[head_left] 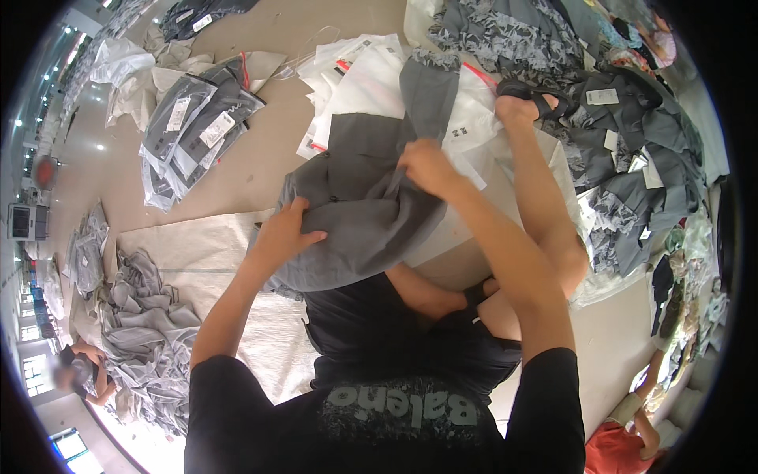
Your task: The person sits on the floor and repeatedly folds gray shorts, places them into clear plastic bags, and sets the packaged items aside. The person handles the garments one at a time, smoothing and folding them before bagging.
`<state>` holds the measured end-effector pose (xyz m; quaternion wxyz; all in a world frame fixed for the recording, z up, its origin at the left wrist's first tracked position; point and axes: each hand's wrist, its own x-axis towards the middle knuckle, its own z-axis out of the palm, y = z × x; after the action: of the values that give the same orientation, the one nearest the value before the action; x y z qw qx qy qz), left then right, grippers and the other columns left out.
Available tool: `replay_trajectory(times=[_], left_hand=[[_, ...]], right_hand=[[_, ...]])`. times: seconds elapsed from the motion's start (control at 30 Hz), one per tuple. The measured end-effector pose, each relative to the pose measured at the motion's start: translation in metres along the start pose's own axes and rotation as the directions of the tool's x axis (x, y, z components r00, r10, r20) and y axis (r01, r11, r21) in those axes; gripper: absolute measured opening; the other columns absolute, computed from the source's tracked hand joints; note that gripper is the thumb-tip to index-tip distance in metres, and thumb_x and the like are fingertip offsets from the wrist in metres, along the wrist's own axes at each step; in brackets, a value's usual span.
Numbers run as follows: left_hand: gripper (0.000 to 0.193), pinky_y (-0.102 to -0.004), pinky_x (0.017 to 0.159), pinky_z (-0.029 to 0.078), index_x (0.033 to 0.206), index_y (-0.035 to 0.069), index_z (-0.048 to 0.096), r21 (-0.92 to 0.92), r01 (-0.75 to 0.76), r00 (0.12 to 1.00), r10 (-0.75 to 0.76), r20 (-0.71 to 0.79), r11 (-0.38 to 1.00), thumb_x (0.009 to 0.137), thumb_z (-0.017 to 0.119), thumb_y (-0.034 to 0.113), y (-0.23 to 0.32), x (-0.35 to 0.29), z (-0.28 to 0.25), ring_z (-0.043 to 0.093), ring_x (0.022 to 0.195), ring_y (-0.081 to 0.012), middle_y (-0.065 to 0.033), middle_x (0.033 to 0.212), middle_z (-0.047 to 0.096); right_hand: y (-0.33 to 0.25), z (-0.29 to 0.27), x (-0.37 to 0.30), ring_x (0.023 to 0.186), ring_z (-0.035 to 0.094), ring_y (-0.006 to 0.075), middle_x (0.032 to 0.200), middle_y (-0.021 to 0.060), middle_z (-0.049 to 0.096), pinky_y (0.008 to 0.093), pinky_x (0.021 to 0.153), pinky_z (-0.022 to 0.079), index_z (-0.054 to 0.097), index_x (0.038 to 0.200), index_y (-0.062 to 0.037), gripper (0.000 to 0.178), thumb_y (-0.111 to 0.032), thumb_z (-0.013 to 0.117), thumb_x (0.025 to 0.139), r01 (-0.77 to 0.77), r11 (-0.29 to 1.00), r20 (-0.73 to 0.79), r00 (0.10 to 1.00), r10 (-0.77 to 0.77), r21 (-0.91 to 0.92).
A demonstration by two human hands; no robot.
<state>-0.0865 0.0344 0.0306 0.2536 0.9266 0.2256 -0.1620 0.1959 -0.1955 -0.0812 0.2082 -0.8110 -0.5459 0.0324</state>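
A dark grey garment (355, 229) is bunched across my lap. One narrow part of it reaches away from me and ends in a patterned grey edge; whether it is a sleeve or a leg I cannot tell. My left hand (280, 237) lies on the garment's left side, thumb and fingers apart. Near the middle, my right hand (428, 167) has its fingers closed on a fold of the same cloth. Beyond the garment lies a stack of white plastic bags (367, 87) with red strips, partly covered by the cloth.
Bagged dark garments (197, 130) lie at the far left. Grey patterned clothes with tags (632, 134) are heaped at right. A pale woven sheet (197, 253) and a grey clothes pile (150, 340) are at left. Other people sit at lower left and lower right.
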Motion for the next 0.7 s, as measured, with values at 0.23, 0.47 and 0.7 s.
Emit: replay_trajectory(times=[0.23,0.47,0.7], left_hand=[[0.021,-0.0322,0.074,0.052,0.109,0.000,0.068,0.094,-0.311,0.263,0.181,-0.948,0.946,0.091,0.077,0.005,-0.046,-0.007,-0.145,0.065,0.083,-0.0205,-0.0112,0.100,0.071],[0.024,-0.0440,0.053,0.038,0.069,0.008,0.050,0.765,-0.365,0.244,0.847,-0.472,0.531,0.065,0.074,0.005,-0.087,-0.088,-0.163,0.052,0.062,-0.0312,-0.0086,0.066,0.047],[0.046,-0.0438,0.082,0.049,0.101,0.007,0.065,0.333,-0.661,0.668,0.729,-0.148,0.673,0.071,0.087,0.034,-0.080,-0.103,0.031,0.059,0.091,-0.0296,-0.0081,0.091,0.057]], right_hand=[[-0.049,-0.235,0.000,0.112,0.063,0.0280,0.118,0.0117,0.065,0.0352,0.092,0.052,0.074,0.104,-0.0045,0.024,0.004,0.077,0.082,0.161,0.986,-0.760,0.645,-0.073,0.042],[-0.092,-0.260,-0.098,0.095,0.064,0.0254,0.100,0.0092,0.064,0.0354,0.080,0.049,0.058,0.094,-0.0056,0.030,0.009,0.071,0.072,0.267,0.872,-0.389,0.916,-0.098,0.409],[-0.112,-0.108,-0.190,0.102,0.067,0.0376,0.102,0.0156,0.067,0.0469,0.086,0.053,0.058,0.128,-0.0113,0.058,0.006,0.073,0.074,-0.180,0.963,0.338,0.935,0.105,0.199]])
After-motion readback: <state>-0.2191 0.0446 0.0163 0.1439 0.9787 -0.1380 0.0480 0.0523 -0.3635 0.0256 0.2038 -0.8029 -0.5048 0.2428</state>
